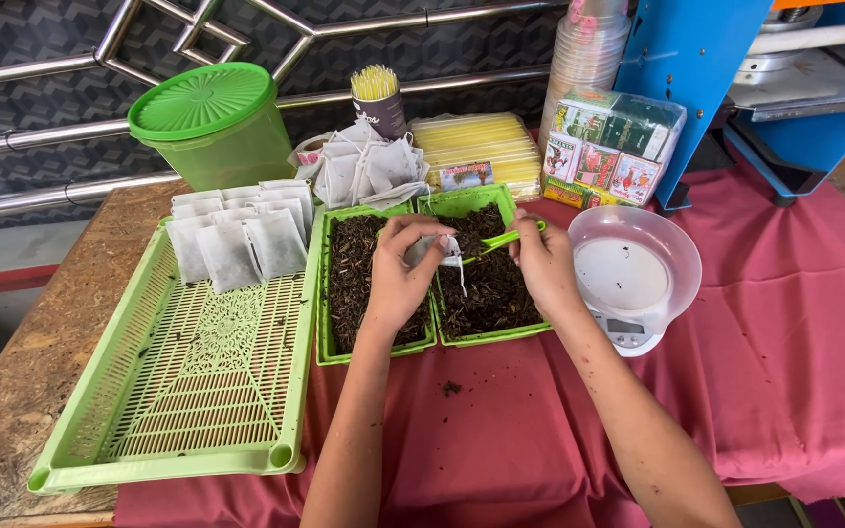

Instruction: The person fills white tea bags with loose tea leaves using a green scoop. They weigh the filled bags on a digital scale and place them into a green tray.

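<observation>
From the head view, at frame centre, my left hand [398,279] has its grip clamped on a small white bag [427,250], mouth held up over the tray of dark leaves [486,284], so spills fall back in. My right hand [543,264] pinches a green scoop [506,238] beside it. Red cloth [784,342] covers the bench [22,372]; a metal railing [41,68] crosses the upper left.

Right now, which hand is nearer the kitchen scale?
Right. The right hand, holding a green scoop, is just left of the scale; the left hand is farther left, over the trays.
</observation>
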